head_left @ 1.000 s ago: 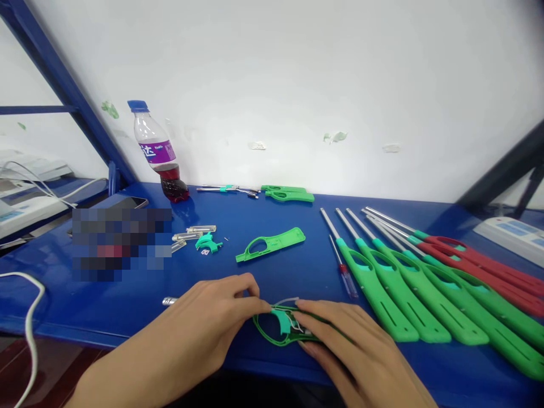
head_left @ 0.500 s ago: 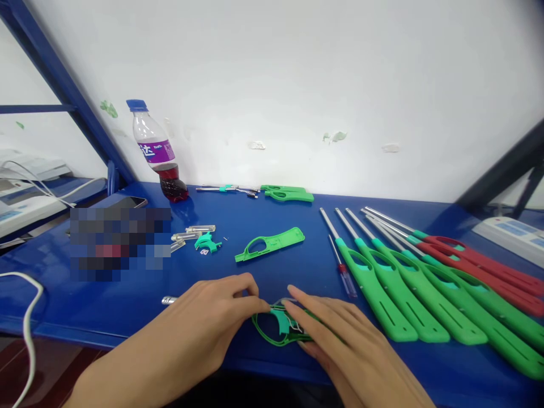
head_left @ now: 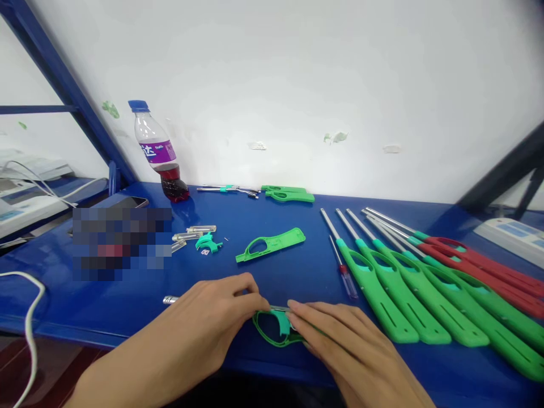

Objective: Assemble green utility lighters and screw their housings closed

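Observation:
Near the front edge of the table lies an open green lighter housing [head_left: 272,343], with a teal trigger [head_left: 283,324] seated in it. My left hand [head_left: 225,306] pinches its tube end between thumb and index finger. From the right, my right hand [head_left: 340,334] is closed over the handle part, fingers pressed together on it, so most of the inside is hidden. A metal tube tip [head_left: 170,300] sticks out left of my left wrist. Beyond my hands rests the other green housing half [head_left: 280,245], hollow side up.
Assembled green lighters [head_left: 386,294] and red lighters [head_left: 488,266] lie at right beside a screwdriver [head_left: 346,277]. Clear fuel tanks [head_left: 193,233] and teal triggers [head_left: 208,242] sit left of centre. Behind them are a soda bottle [head_left: 159,153], metal tubes [head_left: 227,188] and green housings [head_left: 289,194].
My right fingers have come down and closed over the housing, covering the wire and clear part that showed before. My left hand keeps its pinch in nearly the same place.

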A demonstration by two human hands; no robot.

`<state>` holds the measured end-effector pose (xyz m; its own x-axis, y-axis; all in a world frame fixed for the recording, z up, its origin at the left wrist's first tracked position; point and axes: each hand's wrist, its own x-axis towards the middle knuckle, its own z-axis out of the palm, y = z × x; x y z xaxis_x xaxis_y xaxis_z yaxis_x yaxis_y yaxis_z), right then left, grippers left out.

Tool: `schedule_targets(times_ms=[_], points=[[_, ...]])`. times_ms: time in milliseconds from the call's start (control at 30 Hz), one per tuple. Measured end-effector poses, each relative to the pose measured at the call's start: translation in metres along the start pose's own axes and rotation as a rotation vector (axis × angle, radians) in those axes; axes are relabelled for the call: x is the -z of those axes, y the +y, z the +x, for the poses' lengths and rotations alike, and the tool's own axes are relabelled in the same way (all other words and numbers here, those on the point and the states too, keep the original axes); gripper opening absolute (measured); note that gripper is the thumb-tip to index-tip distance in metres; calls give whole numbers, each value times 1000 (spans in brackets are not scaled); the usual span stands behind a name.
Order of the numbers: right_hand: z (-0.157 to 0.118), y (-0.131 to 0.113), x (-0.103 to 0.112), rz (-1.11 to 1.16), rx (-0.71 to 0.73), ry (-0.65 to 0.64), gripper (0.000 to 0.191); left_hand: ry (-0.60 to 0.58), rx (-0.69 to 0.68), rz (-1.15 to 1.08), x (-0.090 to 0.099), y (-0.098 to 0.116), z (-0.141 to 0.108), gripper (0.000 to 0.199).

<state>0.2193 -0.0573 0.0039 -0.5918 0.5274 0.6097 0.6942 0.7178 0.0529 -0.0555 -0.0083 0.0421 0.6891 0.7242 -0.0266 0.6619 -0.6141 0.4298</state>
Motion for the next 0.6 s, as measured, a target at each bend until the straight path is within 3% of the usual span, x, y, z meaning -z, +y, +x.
schedule_targets(times_ms=[167,467,533,600], points=[[-2,-5,-5,51,-134,73,30,9,-13,-7,0,0,2,54],[-7,-3,-6,-21,-108,14,36,45,-84,7,0,-2,-2,41],[-12,-2,-7,-20,-114,-2,34,79,-94,15,3,-5,-3,31],[-16,-2,-9,-17,-136,-15,33,188,-103,52,9,-14,-4,25]])
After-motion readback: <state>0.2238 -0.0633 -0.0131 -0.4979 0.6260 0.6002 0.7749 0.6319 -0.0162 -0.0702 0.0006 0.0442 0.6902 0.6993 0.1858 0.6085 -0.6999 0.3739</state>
